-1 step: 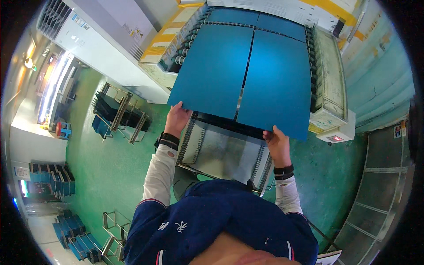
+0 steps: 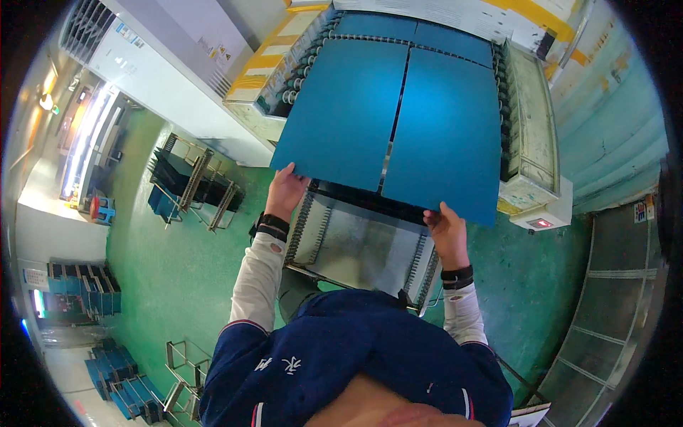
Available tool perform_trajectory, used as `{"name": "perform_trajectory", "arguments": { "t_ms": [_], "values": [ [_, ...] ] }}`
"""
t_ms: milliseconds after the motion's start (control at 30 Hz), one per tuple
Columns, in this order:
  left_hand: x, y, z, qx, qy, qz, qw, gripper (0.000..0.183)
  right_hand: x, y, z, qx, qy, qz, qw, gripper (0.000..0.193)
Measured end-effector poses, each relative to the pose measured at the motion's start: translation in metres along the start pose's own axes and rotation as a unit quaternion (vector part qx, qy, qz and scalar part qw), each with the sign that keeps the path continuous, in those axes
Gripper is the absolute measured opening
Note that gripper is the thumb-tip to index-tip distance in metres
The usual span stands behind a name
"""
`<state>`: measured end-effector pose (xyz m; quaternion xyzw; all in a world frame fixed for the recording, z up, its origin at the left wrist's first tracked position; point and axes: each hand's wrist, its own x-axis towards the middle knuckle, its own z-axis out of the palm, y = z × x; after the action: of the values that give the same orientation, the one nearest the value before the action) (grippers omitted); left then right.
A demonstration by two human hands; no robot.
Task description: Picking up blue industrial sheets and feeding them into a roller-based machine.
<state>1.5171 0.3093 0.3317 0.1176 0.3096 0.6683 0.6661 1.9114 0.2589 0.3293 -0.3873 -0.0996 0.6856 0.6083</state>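
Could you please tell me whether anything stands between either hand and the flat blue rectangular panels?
Nothing visible does: the bare left hand touches the near edge of the flat blue rectangular left panel, and the bare right hand touches that of the flat blue rectangular right panel.

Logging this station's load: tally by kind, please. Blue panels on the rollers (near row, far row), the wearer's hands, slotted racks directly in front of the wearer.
Near blue panels: 2
Far blue panels: 2
Left hand and right hand: 2
Slotted metal rack: 1
Total: 7
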Motion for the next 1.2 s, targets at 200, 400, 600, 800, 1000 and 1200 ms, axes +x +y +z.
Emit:
{"name": "perform_trajectory", "arguments": {
  "t_ms": [200,400,600,800,1000,1200],
  "values": [
    [0.012,-0.001,-0.009,-0.009,-0.002,-0.006,1.0,0.006,0.006,-0.001,0.0,-0.005,-0.008,0.004,1.0,0.016],
    [0.018,-0.002,-0.011,-0.004,0.01,-0.003,1.0,0.006,0.01,-0.002,0.0,0.001,-0.011,0.004,1.0,0.014],
    [0.023,-0.003,-0.012,-0.005,-0.005,-0.018,1.0,0.019,0.013,-0.005,0.001,-0.005,-0.013,0.002,1.0,0.016],
    [0.024,-0.003,-0.017,0.002,-0.024,-0.002,1.0,0.022,0.021,-0.003,-0.002,-0.021,-0.019,-0.001,1.0,0.02],
    [0.024,0.0,-0.022,0.012,-0.059,0.01,0.998,0.027,0.027,-0.003,-0.003,-0.024,-0.039,-0.002,0.999,0.021],
    [0.017,0.002,-0.011,0.016,-0.029,0.017,0.999,0.008,0.031,-0.002,-0.003,-0.035,-0.048,-0.004,0.998,0.019]
  ]
}}
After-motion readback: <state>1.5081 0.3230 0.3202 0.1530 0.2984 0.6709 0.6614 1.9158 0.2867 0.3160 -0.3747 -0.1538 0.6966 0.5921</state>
